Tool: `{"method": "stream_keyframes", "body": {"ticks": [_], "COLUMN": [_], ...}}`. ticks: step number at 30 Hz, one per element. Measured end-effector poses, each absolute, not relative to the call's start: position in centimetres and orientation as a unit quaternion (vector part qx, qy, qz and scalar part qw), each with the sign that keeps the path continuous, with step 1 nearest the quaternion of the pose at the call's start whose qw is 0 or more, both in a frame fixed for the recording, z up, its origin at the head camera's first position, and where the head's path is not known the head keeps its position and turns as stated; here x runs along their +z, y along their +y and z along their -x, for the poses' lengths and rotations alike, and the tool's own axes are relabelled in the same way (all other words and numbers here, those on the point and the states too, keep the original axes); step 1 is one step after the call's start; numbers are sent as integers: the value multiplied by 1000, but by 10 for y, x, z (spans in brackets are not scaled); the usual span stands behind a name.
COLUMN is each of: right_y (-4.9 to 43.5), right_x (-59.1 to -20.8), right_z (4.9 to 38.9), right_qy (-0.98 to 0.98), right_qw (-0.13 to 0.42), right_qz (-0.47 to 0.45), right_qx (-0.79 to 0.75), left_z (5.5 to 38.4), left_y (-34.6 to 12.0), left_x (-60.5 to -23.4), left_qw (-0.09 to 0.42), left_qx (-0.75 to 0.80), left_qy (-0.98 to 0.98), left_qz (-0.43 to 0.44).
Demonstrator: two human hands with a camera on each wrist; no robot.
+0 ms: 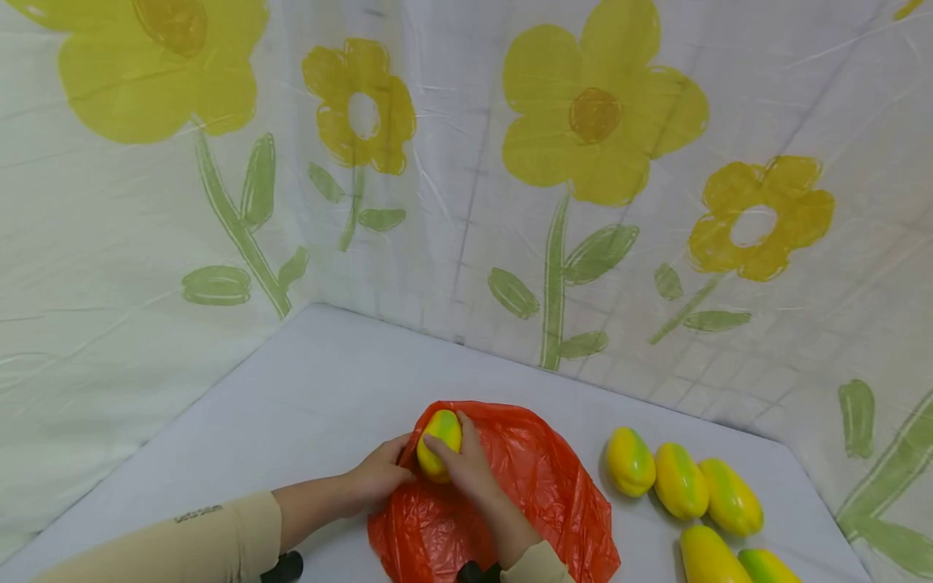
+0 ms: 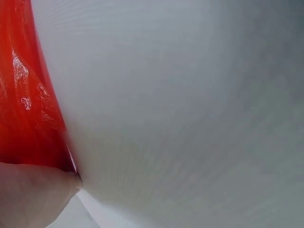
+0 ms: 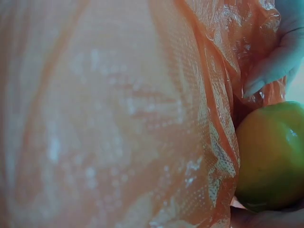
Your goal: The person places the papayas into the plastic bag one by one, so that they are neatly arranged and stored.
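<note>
A red plastic bag [image 1: 539, 478] lies spread on the white table, its mouth toward the left. My left hand [image 1: 381, 478] pinches the bag's left edge; in the left wrist view its thumb or finger [image 2: 35, 192] is against the red plastic [image 2: 28, 95]. Over the bag's opening, my right hand [image 1: 468, 461] grips a yellow-green fruit [image 1: 441, 445] shaped like a small papaya, thumb across its front. In the right wrist view the fruit [image 3: 270, 156] is beside the crinkled bag [image 3: 118, 118], with left-hand fingers [image 3: 275, 61] above it on the plastic.
Right of the bag, several similar yellow-green fruits [image 1: 681, 480] lie on the table [image 1: 342, 364], some partly cut off by the lower frame edge. A white curtain [image 1: 452, 267] printed with yellow flowers hangs behind and to the left of the table.
</note>
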State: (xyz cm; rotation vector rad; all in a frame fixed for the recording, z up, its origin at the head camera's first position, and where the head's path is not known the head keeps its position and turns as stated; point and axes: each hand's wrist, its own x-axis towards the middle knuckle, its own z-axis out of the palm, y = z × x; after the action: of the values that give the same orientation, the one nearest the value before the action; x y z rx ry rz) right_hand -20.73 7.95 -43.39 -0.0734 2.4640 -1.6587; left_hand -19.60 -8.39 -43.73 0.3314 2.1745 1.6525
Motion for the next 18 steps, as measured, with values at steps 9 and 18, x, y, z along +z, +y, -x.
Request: {"method": "stream_keyframes", "body": {"ticks": [9,18], "right_y": [80,78], "right_x": [-435,-433], "right_z": [206,206], "right_qy": [826,828], "right_qw": [83,77], "right_qz": [37,21], "right_qx": [-557,-555], "left_z": [197,195], "left_y": [-85,-85], "left_x": [-438,-439], "left_qw": [194,192], "left_qx": [592,600], "left_qy": [773,767], "left_qz": [-122,-122]}}
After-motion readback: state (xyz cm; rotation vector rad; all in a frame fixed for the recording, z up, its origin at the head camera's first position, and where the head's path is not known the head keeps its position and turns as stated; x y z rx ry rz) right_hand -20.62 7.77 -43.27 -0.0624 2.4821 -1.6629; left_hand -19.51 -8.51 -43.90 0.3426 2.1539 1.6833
